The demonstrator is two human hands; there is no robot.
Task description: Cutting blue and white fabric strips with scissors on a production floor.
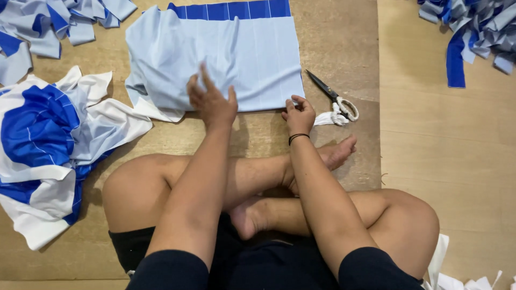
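Observation:
A light blue cloth (236, 53) with a dark blue band along its far edge lies flat on the brown board (333, 32) in front of me. My left hand (210, 99) presses flat on the cloth's near edge, fingers spread. My right hand (299, 114) pinches the cloth's near right corner with its fingers curled. A black band circles the right wrist. Scissors (336, 96) with white-wrapped handles lie on the board just right of the cloth, touched by neither hand. I sit cross-legged, bare feet under my forearms.
A crumpled blue and white garment (48, 139) lies at the left. Piles of cut blue and light blue strips sit at the top left (48, 24) and top right (473, 32). White scraps (457, 276) lie by my right knee. A wooden floor (451, 150) extends right.

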